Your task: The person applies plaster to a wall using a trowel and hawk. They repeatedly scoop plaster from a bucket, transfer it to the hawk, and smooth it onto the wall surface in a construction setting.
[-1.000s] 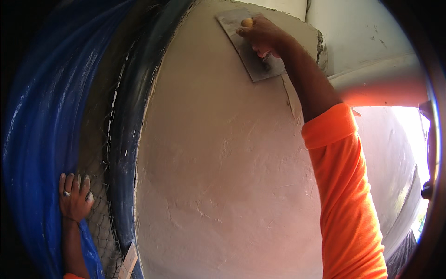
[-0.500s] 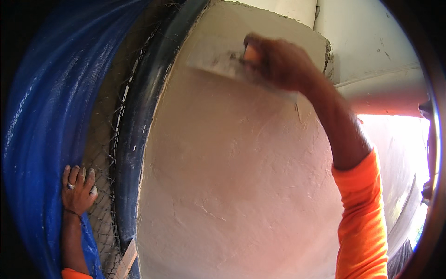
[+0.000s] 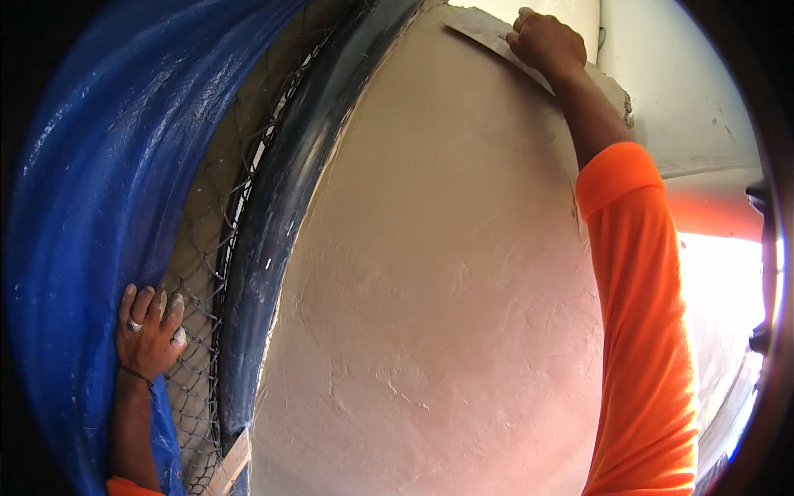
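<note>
High on a plastered wall, my right hand is closed around the handle of a plastering trowel. The trowel's long flat blade lies against the upper part of the plaster, slanting down to the right. My fingers hide most of its handle. At the lower left, my left hand rests with fingers stretched upward at the edge of a blue tarp, beside chain-link mesh. It holds nothing that I can see. The plaster is smooth in most places, with small scratches and ridges lower down.
A dark curved pipe runs along the plaster's left edge. A wooden strip leans at its foot. Pale, smooth surfaces stand at the upper right, next to the plaster's ragged edge. Bright light comes in at the right.
My right hand has moved up and to the right with the trowel, toward the top of the plaster. My left hand keeps its place on the tarp, and the view has shifted slightly.
</note>
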`<state>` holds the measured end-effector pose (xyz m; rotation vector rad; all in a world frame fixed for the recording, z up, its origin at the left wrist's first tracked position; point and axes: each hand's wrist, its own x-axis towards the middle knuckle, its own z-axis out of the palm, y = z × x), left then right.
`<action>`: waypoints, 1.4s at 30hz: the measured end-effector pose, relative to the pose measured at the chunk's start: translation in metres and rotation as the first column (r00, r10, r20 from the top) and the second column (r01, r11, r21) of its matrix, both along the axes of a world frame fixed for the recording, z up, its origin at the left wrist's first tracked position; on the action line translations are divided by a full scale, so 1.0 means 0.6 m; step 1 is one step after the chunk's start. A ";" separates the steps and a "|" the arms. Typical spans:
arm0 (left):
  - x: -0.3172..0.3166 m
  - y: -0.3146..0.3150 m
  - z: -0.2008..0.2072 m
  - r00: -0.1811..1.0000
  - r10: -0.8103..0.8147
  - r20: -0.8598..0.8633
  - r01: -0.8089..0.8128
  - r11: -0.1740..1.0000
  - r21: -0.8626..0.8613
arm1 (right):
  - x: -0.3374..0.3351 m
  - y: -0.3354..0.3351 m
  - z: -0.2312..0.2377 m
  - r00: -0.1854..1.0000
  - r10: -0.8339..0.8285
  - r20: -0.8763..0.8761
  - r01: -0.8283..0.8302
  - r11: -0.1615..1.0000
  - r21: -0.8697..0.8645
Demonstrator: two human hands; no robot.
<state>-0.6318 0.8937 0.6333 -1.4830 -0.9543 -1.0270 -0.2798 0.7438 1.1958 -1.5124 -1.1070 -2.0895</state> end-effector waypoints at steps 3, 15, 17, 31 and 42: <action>0.000 0.002 -0.001 1.000 0.012 0.011 -0.012 1.000 -0.004 | -0.011 0.006 0.010 1.000 -0.003 0.010 0.003 1.000 0.000; 0.001 0.002 -0.001 0.999 0.041 -0.024 -0.041 0.999 -0.010 | -0.010 -0.003 -0.134 0.999 0.052 0.010 -0.050 0.988 -0.143; 0.000 0.002 0.000 0.999 0.036 -0.025 -0.036 0.999 -0.016 | -0.010 -0.022 -0.118 0.996 0.083 -0.022 -0.083 0.996 -0.023; -0.005 0.007 -0.004 1.000 -0.002 -0.011 0.002 1.000 -0.001 | 0.064 -0.076 -0.035 0.946 0.008 -0.323 0.047 0.985 0.164; -0.005 0.018 -0.017 1.000 -0.004 0.002 0.004 0.999 -0.038 | 0.024 -0.048 -0.066 0.998 -0.027 -0.063 0.020 0.994 -0.107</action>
